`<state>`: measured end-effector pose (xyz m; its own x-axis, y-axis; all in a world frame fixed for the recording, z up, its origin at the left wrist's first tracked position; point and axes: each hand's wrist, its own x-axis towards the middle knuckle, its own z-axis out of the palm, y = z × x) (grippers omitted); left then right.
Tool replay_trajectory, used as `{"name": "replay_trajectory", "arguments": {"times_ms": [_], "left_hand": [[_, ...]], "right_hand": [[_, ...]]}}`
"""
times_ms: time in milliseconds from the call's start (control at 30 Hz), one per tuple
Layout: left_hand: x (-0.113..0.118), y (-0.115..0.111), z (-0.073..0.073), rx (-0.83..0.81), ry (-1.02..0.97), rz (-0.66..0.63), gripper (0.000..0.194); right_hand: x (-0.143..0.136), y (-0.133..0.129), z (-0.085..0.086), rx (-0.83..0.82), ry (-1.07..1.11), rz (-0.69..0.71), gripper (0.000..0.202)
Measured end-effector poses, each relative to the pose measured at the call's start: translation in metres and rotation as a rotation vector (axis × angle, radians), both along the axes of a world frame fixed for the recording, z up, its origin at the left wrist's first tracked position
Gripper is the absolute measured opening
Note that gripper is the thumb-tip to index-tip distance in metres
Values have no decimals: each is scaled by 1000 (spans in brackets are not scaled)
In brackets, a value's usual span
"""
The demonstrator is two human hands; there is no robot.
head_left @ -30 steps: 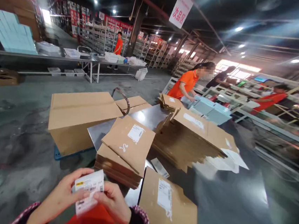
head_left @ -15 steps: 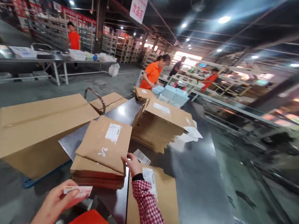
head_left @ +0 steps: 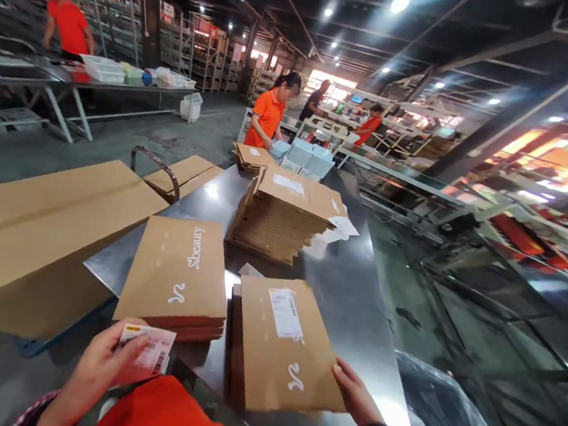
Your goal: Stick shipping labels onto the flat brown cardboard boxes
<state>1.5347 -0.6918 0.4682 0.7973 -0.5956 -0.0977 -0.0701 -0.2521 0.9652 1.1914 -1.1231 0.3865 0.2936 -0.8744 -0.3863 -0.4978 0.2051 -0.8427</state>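
Note:
My left hand (head_left: 96, 366) pinches a printed shipping label (head_left: 154, 354) with a barcode, low in front of me. At the right, my right hand (head_left: 354, 394) grips the near right edge of a flat cardboard mailer (head_left: 259, 365), which bears a white shipping label and a white squiggle. This mailer lies over other cardboard on the metal table. Between my hands, to the left, stands a stack of flat mailers (head_left: 157, 281); its top one has white lettering and no shipping label.
A taller mailer stack (head_left: 273, 219) stands farther back on the metal table (head_left: 333, 271). Large cardboard boxes (head_left: 57, 218) sit left of the table. Across from me, a person in orange (head_left: 268, 114) works beside light-blue boxes (head_left: 307, 156). Clear plastic (head_left: 446, 409) lies at the lower right.
My right hand has moved the labelled mailer from the left stack onto the right pile, uncovering an unlabelled one. My left hand still holds the label, now turned face up. The view has shifted right.

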Motion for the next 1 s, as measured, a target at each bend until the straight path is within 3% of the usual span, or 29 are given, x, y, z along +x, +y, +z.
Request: {"name": "replay_trajectory", "arguments": {"times_ms": [67,133,167,267,333,400,500,633,700,767,900,1000], "left_hand": [[-2,-11,4,-21,14,-38,40],[-7,-24,8,-32,26,-86,38],[-10,-31,9,-33,20,-92,36],[-20,-49,8,-38,-10,-56,32],[-26,-56,5,-41,-45,-15,32],[-29,-59,1,-22,-132,44,33],[-29,-55,-2,49,-315,165,37],[-20,-41,2,85,-433,178,41],[-11,-29,4,65,-443,111,39],[0,-13,2,67,-452,34,37],[21,17,-20,113,-614,-5,32],[30,23,-38,97,-751,-42,32]], "right_hand": [[19,6,-8,-119,132,-26,63],[66,34,0,-216,56,42,70],[95,55,11,-222,-77,148,71],[178,130,52,-86,-478,659,62],[216,174,76,21,-555,914,56],[238,203,87,39,-542,993,39],[250,223,82,-87,-495,985,35],[257,228,78,-209,-456,1021,36],[266,219,90,-293,-470,1022,34],[283,199,110,-390,-520,929,30],[346,136,140,-483,-616,664,29],[403,105,131,-483,-471,811,41]]}}
